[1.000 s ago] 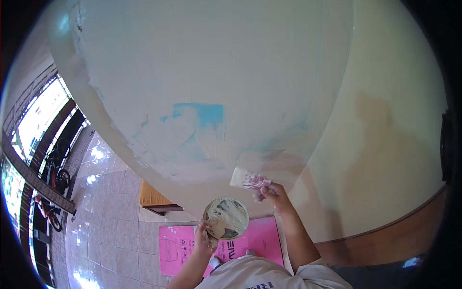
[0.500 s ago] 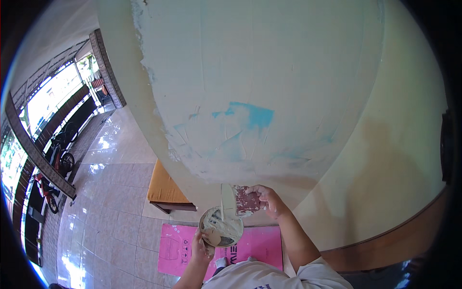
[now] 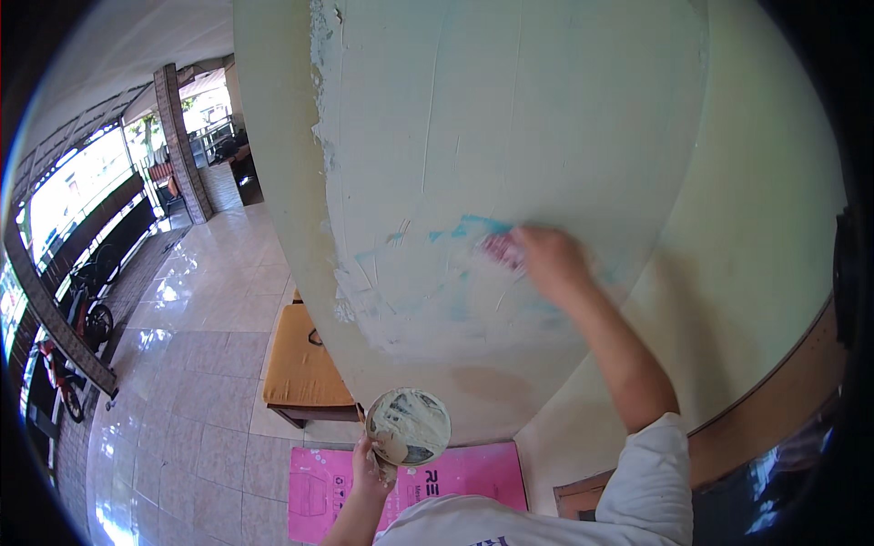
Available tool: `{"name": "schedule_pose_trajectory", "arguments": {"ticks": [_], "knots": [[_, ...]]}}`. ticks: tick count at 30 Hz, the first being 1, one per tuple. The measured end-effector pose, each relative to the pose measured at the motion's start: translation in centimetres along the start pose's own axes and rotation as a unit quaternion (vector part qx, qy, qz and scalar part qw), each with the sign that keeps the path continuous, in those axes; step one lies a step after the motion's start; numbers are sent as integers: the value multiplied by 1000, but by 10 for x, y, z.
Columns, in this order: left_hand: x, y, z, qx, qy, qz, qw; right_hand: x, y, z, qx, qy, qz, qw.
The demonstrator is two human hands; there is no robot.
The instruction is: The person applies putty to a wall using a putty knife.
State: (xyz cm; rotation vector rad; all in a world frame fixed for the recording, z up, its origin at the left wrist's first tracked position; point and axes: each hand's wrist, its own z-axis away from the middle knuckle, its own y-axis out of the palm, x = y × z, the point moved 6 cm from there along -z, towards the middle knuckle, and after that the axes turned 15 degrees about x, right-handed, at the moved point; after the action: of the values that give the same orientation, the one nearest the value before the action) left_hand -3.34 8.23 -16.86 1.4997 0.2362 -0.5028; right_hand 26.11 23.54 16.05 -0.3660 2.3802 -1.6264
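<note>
My left hand (image 3: 369, 469) holds a round, shallow bowl (image 3: 446, 437) from its left side. Pale putty (image 3: 405, 419) smears its inside over darker patches. A thin brownish strip shows beside that hand, too small to name. Up at the wall (image 3: 546, 91), my right hand (image 3: 553, 262) grips a putty spreader (image 3: 503, 252) with a maroon, putty-specked back. The spreader lies against the wall over a blue patch (image 3: 482, 224), blurred by motion; its blade edge is hard to see. Whitish putty with ridges and a ragged left edge coats this wall.
Below the bowl, a pink cardboard box (image 3: 314, 491) lies on the tiled floor (image 3: 200, 373). An orange-topped bench (image 3: 305, 364) stands left of the wall's corner. Brown wood trim (image 3: 769, 391) runs along the lower right. Motorbikes (image 3: 86, 328) stand outside beyond a pillar (image 3: 182, 146).
My right hand has moved the spreader from the bowl up to the wall. Less of the blue patch shows. The bowl stays in my left hand, and the view has shifted.
</note>
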Motion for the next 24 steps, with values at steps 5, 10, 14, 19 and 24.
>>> {"name": "schedule_pose_trajectory", "arguments": {"ticks": [5,10,14,19,24], "knots": [[-1,7,2,38,-6,9,999,-50,-120,29,-156,33,-121,980],[-3,13,-1,65,6,6,998,0,-56,30,18,-36,-230,972],[3,12,-5,41,-41,-14,998,30,22,16,40,-46,43,997],[-2,9,-4,77,-27,-29,996,-5,-33,19,-29,67,155,985],[-3,16,-1,68,-11,0,998,-53,-100,46,-113,100,36,988]]}}
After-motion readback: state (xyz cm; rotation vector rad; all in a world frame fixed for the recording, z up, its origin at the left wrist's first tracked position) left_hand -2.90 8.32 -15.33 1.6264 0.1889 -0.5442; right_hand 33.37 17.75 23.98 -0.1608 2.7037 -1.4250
